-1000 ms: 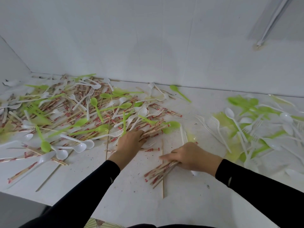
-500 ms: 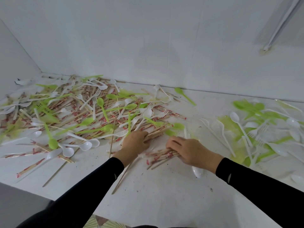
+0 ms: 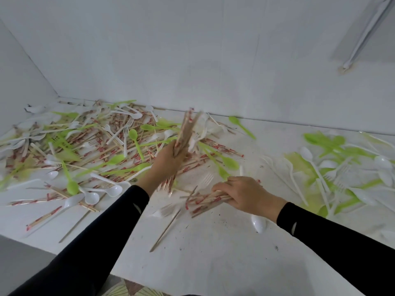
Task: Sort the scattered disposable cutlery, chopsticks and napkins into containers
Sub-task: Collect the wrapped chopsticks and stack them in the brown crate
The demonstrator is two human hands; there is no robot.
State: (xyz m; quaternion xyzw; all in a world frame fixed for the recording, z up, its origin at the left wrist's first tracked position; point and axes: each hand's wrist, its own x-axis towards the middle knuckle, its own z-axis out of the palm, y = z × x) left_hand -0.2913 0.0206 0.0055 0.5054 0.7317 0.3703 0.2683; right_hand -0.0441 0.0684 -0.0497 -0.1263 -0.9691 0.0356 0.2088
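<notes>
While no container shows anywhere, the mixed heap (image 3: 85, 150) of chopsticks, spoons and forks spreads left of and beyond the left hand as far as the side wall. The surface's near edge (image 3: 42, 246) runs below that arm, so room is tight there. The left hand (image 3: 168, 159) is clenched round a raised bundle (image 3: 188, 129) of chopsticks, whose upper ends are fanned and blurred. I judge a loose stick could slip from the fist back into the heap. Between and below the hands the surface (image 3: 213, 253) lies mostly bare apart from a stray stick (image 3: 164, 231), and this is the best room for moving. The right hand (image 3: 245, 193), well apart from the left, closes over a second bundle (image 3: 205, 204) lying flat. A sweep could drag along the white spoon (image 3: 258, 224) under its wrist. Right of it, a plastic heap (image 3: 342, 167) of green and white cutlery is near enough to be knocked.
</notes>
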